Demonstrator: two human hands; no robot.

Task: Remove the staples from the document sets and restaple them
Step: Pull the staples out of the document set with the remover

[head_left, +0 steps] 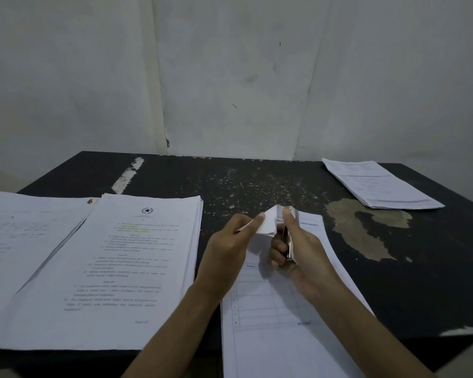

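A white document set with a printed table lies on the dark table in front of me, its near end hanging over the front edge. Its top left corner is folded up off the table. My left hand pinches that lifted corner between thumb and fingers. My right hand grips a small metal stapler upright, its upper end pressed against the folded corner, my thumb on top.
A thick stack of printed pages lies at the left, overlapping another sheaf at the far left. A third paper set rests at the back right. The black tabletop is worn, with a bare patch right of my hands.
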